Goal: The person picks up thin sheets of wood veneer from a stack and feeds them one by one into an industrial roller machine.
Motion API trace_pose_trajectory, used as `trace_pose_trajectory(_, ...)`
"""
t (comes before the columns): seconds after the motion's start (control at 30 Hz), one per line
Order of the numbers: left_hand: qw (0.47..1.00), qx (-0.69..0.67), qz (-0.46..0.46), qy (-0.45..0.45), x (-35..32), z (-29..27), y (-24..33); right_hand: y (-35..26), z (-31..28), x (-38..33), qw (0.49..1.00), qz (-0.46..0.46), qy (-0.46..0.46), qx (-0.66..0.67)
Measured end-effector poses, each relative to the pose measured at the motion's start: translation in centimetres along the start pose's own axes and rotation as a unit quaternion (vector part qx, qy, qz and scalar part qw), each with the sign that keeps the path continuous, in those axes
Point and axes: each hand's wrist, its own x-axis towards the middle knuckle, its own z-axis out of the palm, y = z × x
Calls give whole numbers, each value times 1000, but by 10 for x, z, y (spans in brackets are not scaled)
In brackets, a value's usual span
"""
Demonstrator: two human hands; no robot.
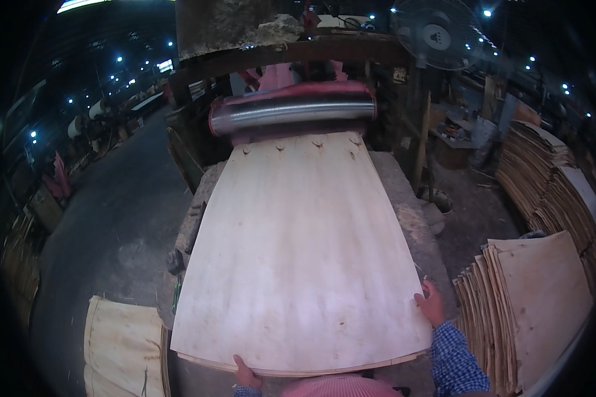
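A large pale wood veneer sheet [297,255] lies before me on a worn bench, with a few dark knots along its far edge. At least one more layer shows under its near edge. My left hand [247,375] grips that near edge left of the middle, thumb on top, its other fingers hidden below. At the near right corner, my right hand [432,306] is closed on the side edge with the thumb against the sheet. The far end reaches toward a shiny metal roller [295,114] with pink-red ends, set in a machine frame.
Stacked veneer sheets [540,284] stand close on my right, with taller stacks [543,172] behind. Another veneer pile [122,344] sits low at left. A fan [437,36] hangs at upper right, and a bucket [437,200] is on the floor by the bench.
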Motion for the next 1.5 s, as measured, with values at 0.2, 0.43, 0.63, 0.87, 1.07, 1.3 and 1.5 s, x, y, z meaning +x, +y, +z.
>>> trace_pose_trajectory(0.2,1000,11,5,12,-13,8,4,49,-28,-34,875,296,-224,310)
trace_pose_trajectory(0.43,975,220,-8,-17,-8,-33,-8,1,-46,-39,819,292,-287,401)
trace_pose_trajectory(0.63,938,111,-265,-195,-130,24,-6,-137,-80,-11,822,129,-383,401)
trace_pose_trajectory(0.87,962,-102,-55,-246,-88,98,11,-31,-81,-28,770,216,-314,511)
trace_pose_trajectory(1.07,979,-77,-110,-153,-54,84,-22,85,1,-44,828,265,-294,398)
trace_pose_trajectory(1.3,980,-70,-110,-153,-45,78,-23,81,2,-46,838,259,-277,393)
trace_pose_trajectory(1.5,976,-63,-53,-203,-86,76,-4,-25,-87,-44,811,256,-338,403)
